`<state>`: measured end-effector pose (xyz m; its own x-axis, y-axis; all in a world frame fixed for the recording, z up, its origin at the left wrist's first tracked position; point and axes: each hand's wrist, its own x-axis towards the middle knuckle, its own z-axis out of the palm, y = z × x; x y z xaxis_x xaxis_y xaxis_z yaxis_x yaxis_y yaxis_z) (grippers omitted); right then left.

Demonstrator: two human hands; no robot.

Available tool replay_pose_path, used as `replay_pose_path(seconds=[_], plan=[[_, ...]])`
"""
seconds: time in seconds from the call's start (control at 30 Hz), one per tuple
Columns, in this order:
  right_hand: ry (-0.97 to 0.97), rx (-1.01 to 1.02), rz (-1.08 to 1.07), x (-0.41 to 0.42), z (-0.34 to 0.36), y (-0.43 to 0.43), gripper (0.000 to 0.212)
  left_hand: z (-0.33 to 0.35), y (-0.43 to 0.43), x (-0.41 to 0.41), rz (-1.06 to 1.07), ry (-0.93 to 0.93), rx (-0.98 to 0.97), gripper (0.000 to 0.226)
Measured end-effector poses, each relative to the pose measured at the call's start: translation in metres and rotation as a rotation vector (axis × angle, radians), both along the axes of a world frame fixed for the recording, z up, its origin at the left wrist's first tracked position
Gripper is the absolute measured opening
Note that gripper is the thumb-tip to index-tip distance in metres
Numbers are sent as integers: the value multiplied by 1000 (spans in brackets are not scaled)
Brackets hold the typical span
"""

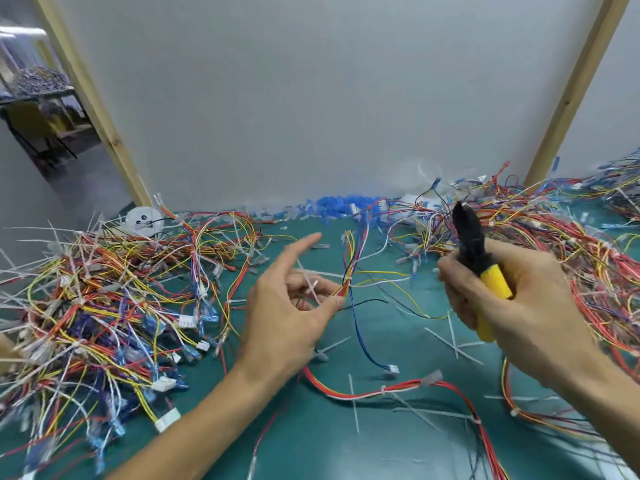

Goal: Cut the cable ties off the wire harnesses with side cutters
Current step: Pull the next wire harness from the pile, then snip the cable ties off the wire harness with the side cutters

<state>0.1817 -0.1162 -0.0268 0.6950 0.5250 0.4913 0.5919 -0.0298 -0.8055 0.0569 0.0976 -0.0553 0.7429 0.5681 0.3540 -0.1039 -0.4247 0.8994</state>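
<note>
1. Pinching a small wire harness (349,268) between thumb and curled fingers, the left hand (287,313) lifts it off the green table (381,434) at frame centre. The index finger is stretched clear, probably to expose the white cable tie (313,285) beside the fingers.
2. At right of centre, the right hand (526,306) is wrapped round the yellow handles of the side cutters (471,237). Their black head points up, apart from the harness and seemingly poised for the cut.
3. Tangled harness piles (104,306) fill the left and right edges, within reach. Loose ties (453,344) litter the lower middle, presumably offcuts.
</note>
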Motion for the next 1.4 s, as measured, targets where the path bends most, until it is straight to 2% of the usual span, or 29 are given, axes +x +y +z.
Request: replay_pose_path(seconds=[0.07,0.13,0.23,0.33,0.4,0.53,0.63,0.7,0.8,0.97,1.17,1.4], plan=[[-60,87,-11,-10,0,2,27,-1,-5,-1,104,15,265,84],[-94,118,-19,-18,3,3,20,-1,-10,-3,164,6,409,87],[-163,-15,-59,-23,5,2,25,-2,-13,-4,172,-25,454,78],[-140,-234,-103,-15,6,-1,37,-1,-11,-6,188,-76,474,53],[-160,-310,-117,-9,10,-5,40,-1,-8,-8,195,-116,501,37],[-360,-85,-139,-3,22,-13,47,-3,-4,-9,128,-162,538,29],[-202,88,-133,0,27,-19,46,-2,-3,-10,108,-183,610,32],[-282,5,-163,3,31,-24,42,-2,-3,-10,82,-178,679,33],[-542,-287,-203,3,31,-24,37,-3,-5,-10,66,-143,715,30],[-674,-559,-199,-3,18,-18,59,-4,-11,-10,64,-136,661,46],[-795,-586,-252,-3,7,-14,57,-5,-16,-11,12,-164,675,54],[-764,-643,-241,-1,8,-15,58,-6,-16,-12,-14,-175,681,51]])
